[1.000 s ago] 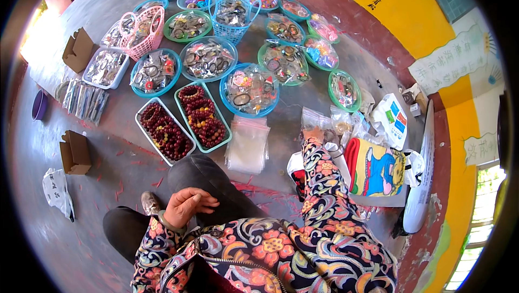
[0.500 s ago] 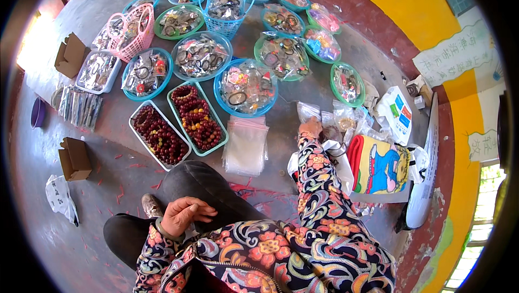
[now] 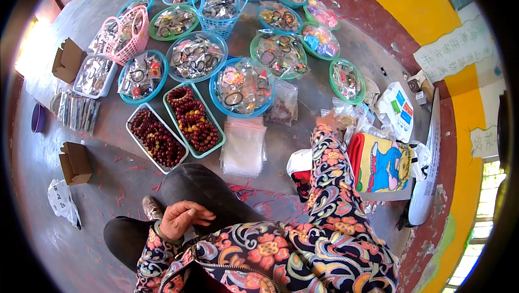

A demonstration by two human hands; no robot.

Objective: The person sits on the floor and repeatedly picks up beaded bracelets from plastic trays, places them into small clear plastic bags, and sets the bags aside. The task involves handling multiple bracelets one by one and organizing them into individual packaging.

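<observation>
My right hand (image 3: pixel 327 121) reaches out over a pile of clear plastic bags (image 3: pixel 348 113) right of the middle. Its fingers are blurred and partly hidden, so any grip cannot be made out. A clear zip bag (image 3: pixel 282 103) with small dark red pieces inside lies to its left, beside a blue basin (image 3: pixel 243 88) of bagged trinkets. Over my bent leg, my left hand (image 3: pixel 185 219) hangs loose with fingers lightly bent and nothing in it. A stack of empty clear zip bags (image 3: pixel 243 149) lies on the floor in front of me.
Two trays of dark red bead bracelets, a white one (image 3: pixel 180 162) and a green one (image 3: pixel 215 151), stand ahead of my knee. Several basins and baskets of packaged trinkets spread behind them. A colourful folded cloth (image 3: pixel 381 163) and a white bag (image 3: pixel 399 110) sit right; cardboard boxes (image 3: pixel 75 163) left.
My right hand has moved a little to the right. The zip bag with dark red pieces now lies apart from it, beside the blue basin. The left hand has stayed put.
</observation>
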